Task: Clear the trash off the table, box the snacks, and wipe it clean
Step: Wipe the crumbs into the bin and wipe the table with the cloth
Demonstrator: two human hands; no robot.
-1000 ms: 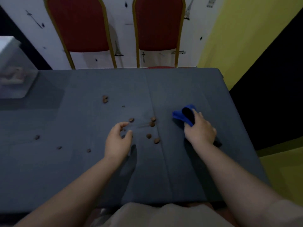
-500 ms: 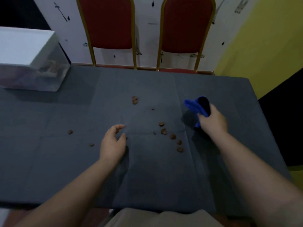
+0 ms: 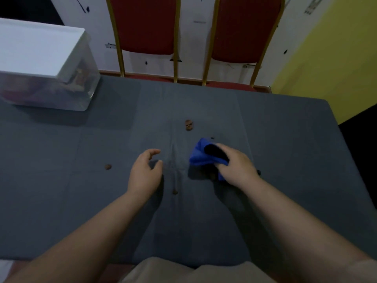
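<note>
A grey cloth covers the table [image 3: 285, 139]. My right hand [image 3: 237, 167] grips a blue cloth [image 3: 201, 155] pressed on the table's middle. My left hand [image 3: 144, 172] rests open beside it, fingers curled, holding nothing. Small brown crumbs lie scattered: a clump [image 3: 189, 125] beyond the cloth, one crumb [image 3: 108, 166] to the left, another [image 3: 175, 192] between my wrists. A few crumbs sit in the cloth's shadow under my right hand.
A clear plastic box with a white lid [image 3: 40, 64] stands at the table's far left, with things inside. Two red chairs with gold frames [image 3: 146, 27] [image 3: 244, 29] stand behind the far edge. A yellow wall is at right.
My right hand has swept the blue cloth leftward over the crumbs that lay in the middle. The camera view shifted, so the box looms larger. My left hand stayed about in place.
</note>
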